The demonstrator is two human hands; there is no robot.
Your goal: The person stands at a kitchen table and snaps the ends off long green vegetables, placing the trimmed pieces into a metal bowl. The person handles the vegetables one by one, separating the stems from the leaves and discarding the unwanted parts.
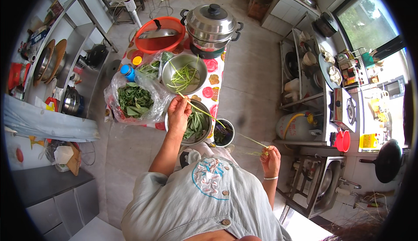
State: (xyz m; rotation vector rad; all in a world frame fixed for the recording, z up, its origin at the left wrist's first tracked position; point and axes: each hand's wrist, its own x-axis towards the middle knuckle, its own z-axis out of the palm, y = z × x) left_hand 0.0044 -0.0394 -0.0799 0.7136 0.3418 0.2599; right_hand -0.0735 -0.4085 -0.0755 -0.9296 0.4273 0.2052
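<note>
A long green stem [204, 112] is pinched in the fingers of my left hand [177, 113], its thin end pointing right. Below it, a metal bowl [205, 137] holds green leaves [194, 126]. Out to the right, over the floor, my right hand [271, 159] closes on thin pale green fibres [254, 141] that trail toward the stem. Beyond my left hand, another metal bowl [203, 72] contains several trimmed stems [185, 79]. Left of that bowl lies a clear plastic bag [114, 96] of leafy greens [134, 100]. A small bucket [232, 133] with dark scraps stands below the fibres.
On the patterned tablecloth [214, 79] are a blue-capped container [127, 72], an orange basin [146, 45] and a lidded steamer pot [213, 23]. Metal shelves [82, 36] line the left. At right are a gas cylinder [291, 125], a stove [346, 108] and a sink [325, 182].
</note>
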